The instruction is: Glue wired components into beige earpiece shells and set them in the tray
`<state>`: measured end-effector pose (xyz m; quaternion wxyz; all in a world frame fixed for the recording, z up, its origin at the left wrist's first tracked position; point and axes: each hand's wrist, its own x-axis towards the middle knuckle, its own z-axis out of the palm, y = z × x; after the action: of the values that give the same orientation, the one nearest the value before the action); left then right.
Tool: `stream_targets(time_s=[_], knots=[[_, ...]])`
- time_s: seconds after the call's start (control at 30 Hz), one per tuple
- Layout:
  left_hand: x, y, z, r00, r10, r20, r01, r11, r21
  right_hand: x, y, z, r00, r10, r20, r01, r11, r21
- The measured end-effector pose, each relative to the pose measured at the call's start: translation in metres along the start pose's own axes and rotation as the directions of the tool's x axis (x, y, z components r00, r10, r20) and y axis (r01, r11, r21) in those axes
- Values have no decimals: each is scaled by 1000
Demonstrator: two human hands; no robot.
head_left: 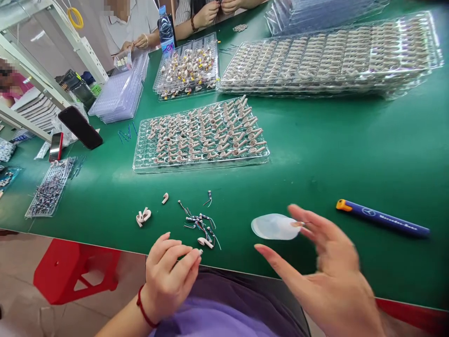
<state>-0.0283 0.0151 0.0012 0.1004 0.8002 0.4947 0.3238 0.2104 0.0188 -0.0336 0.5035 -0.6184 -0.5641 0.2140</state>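
Note:
My left hand [168, 276] hovers at the table's near edge with its fingers pinched together on a small part I cannot make out. Just beyond it lies a little heap of wired components [199, 223] with a small beige plastic piece [205, 242] beside it. More beige pieces [143, 216] lie loose to the left. My right hand [326, 271] is open, fingers spread and slightly blurred, its fingertips over a clear oval plastic lid [273, 227]. A clear tray [199, 135] filled with beige parts sits further back.
A blue utility knife [382, 218] lies at the right. Stacked clear trays [329, 56] fill the back right, another tray [187, 65] of mixed parts the back middle. A phone [80, 127], a water bottle [166, 32] and other people's hands [206, 14] are at the far side.

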Motion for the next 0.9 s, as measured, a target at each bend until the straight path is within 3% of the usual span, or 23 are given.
stream_targets(time_s=[0.1,0.17,0.27,0.37,0.6,0.9], knots=[[-3,-3,9,977,176,-116,-148,964,222,0,3,3,996,84,32,-75,973,-218],[-3,-2,13,966,212,-150,-163,944,287,-2,2,3,997,25,78,-11,984,-180],[-3,1,15,968,197,-153,-143,941,307,-7,-2,1,963,-104,250,114,993,-27],[-4,3,16,972,180,-152,-127,944,305,-13,-6,-1,914,-171,368,187,982,-10],[-6,7,18,977,153,-147,-99,942,319,-27,-4,-6,876,-257,408,255,965,60],[-6,6,18,979,151,-137,-102,944,313,-24,-4,-8,828,-314,465,274,950,153]])
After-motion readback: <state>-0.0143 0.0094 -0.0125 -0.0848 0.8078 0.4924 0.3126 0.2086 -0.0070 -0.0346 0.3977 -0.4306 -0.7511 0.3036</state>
